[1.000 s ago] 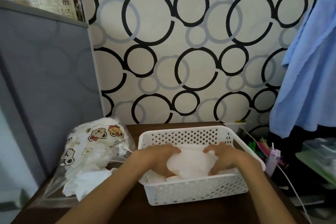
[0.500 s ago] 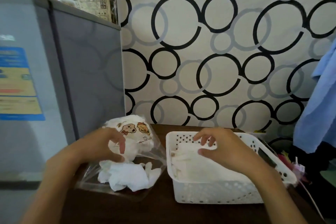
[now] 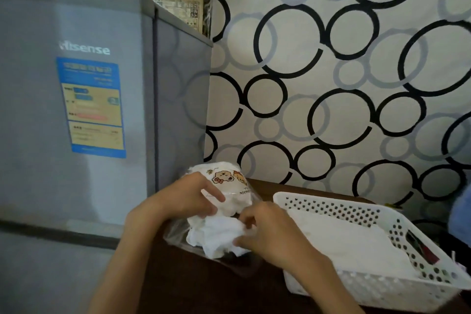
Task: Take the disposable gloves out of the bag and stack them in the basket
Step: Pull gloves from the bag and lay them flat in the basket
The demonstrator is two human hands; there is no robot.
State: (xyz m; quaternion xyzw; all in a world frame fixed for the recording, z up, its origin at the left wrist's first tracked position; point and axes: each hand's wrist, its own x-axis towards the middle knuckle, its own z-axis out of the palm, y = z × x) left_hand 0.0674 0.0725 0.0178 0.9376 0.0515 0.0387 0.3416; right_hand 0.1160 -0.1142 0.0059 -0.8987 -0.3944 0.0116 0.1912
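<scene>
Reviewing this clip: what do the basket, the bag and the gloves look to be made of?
Basket: white moulded plastic, judging by its rigid walls punched with regular round holes. Bag: thin clear plastic film with a printed cartoon panel; it crinkles and shows glare. Gloves: probably thin translucent white plastic film, crumpled softly where the right hand pinches them; the exact material cannot be told.

Bag (image 3: 229,194) left of basket (image 3: 382,288) (both on table (image 3: 204,285)); fridge (image 3: 76,109) further left.

Both forearms and hands (image 3: 193,199) are bare, with no sleeves in view.
</scene>
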